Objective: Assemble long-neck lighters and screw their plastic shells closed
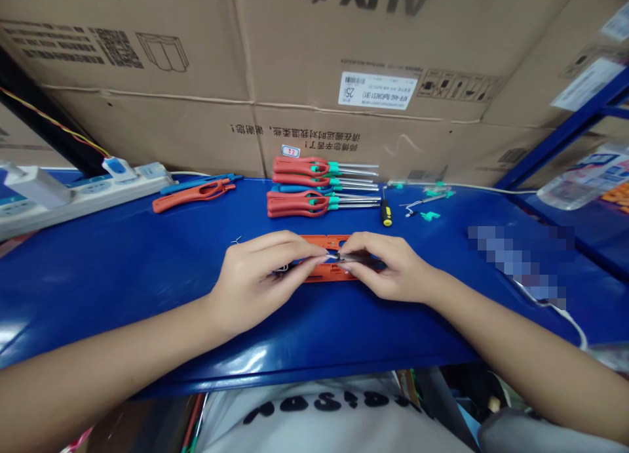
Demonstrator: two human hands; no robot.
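My left hand (265, 282) and my right hand (390, 266) meet over the middle of the blue table, both closed in a pinch. Between my right thumb and fingers is a dark, slim part (369, 260), pointing left toward my left fingertips. A small, thin piece, partly hidden, sits in my left fingertips and touches or nearly touches the dark part. A thin white wire (282, 268) shows by my left fingers. Under both hands lie two orange lighter handle halves, the far one (319, 239) and the near one (319, 274).
Behind the hands are stacked red lighters (297, 204) with metal tubes and a black-and-yellow screwdriver (386, 214). Small green parts (430, 216) lie to their right. Loose orange handle shells (191, 196) and a white power strip (98, 194) are at left. A cardboard box (295, 59) stands behind.
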